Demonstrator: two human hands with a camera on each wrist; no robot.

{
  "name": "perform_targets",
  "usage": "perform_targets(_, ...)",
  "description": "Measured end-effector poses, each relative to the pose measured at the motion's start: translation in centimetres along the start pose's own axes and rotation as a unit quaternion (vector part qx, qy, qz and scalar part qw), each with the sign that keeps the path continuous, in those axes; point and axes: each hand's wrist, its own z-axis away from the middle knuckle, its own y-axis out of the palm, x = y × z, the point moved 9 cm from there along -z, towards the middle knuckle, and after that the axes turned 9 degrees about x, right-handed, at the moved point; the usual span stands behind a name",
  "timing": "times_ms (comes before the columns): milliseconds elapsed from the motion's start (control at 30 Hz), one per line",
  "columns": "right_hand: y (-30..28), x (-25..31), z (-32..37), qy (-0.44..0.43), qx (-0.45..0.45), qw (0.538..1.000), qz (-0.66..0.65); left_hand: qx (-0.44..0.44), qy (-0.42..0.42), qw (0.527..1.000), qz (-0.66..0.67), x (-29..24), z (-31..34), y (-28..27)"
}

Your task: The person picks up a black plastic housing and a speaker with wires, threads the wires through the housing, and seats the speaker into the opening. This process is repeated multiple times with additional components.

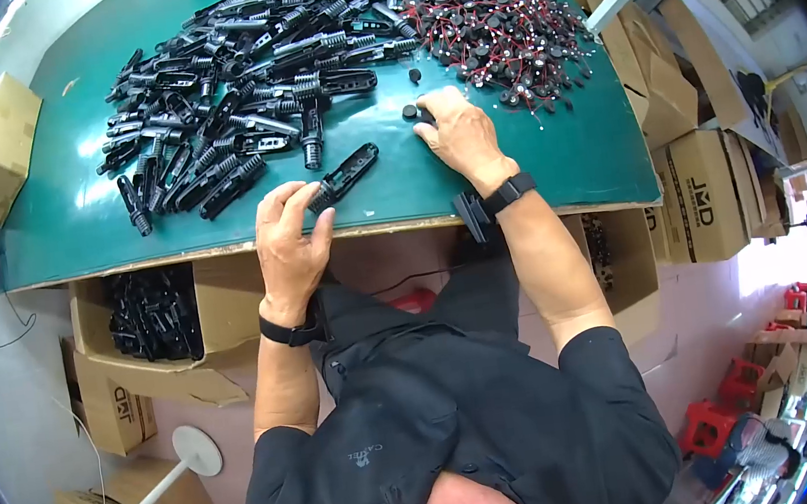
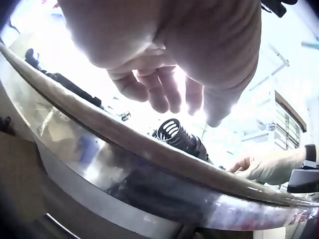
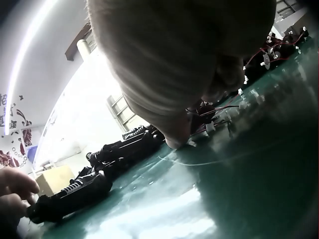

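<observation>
My left hand [image 1: 291, 241] is at the table's front edge, thumb and index finger around the near, ribbed end of a slotted black plastic housing [image 1: 349, 175]. In the left wrist view its fingers [image 2: 158, 94] are extended over the housing's round open end [image 2: 170, 130]. Farther right, my right hand [image 1: 462, 134] reaches low over the table, with index and thumb tips beside a small black disc [image 1: 409, 111]. The right wrist view hides the disc behind the hand [image 3: 174, 64]; I cannot tell if it is pinched.
A wide pile of similar black housings [image 1: 250, 69] covers the left and middle of the green table [image 1: 386, 194]. Behind my right hand lies a heap of black discs with red wires [image 1: 497, 29]. An open carton [image 1: 227, 289] of black parts stands below the front edge.
</observation>
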Motion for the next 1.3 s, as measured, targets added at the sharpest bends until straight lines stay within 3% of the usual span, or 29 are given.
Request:
perform_targets(167,0.9,-1.5,-0.6,0.019,0.069,0.997,0.011,0.02,-0.049,0.999,0.001,1.9,-0.4,1.9)
perform_targets(267,0.0,-1.4,0.1,-0.025,0.046,0.997,-0.049,0.045,-0.066,0.997,0.002,2.6,0.0,2.9)
perform_targets(433,-0.1,-2.7,0.6,-0.016,0.066,0.995,-0.073,0.066,-0.069,0.995,0.027,3.0,0.0,3.3)
perform_targets(567,-0.4,-3.1,0.7,-0.086,0.042,0.993,-0.07,0.075,-0.056,0.995,0.025,2.7,-0.2,3.0)
perform_targets(733,-2.7,-3.7,1.4,-0.039,0.025,0.985,-0.167,0.086,-0.001,0.995,-0.045,1.2,-1.4,2.0)
perform_targets(833,-3.3,-5.8,2.2,0.028,-0.006,0.961,-0.276,0.103,0.016,0.991,-0.09,0.5,-1.9,2.2)
perform_targets(933,-1.9,-8.4,3.1,0.082,-0.021,0.906,-0.415,0.134,0.004,0.984,-0.119,0.5,-2.4,3.2)
perform_targets(967,-1.9,-8.7,3.4,0.083,-0.026,0.906,-0.415,0.134,-0.001,0.987,-0.092,0.8,-2.5,3.5)
perform_targets(1067,-2.3,-9.0,3.9,0.072,-0.012,0.963,-0.26,0.138,-0.005,0.99,-0.04,1.0,-3.0,4.4)
perform_targets(1300,-4.5,-8.7,4.8,0.054,-0.07,0.965,-0.249,0.168,-0.02,0.985,0.03,-1.5,-3.2,5.8)
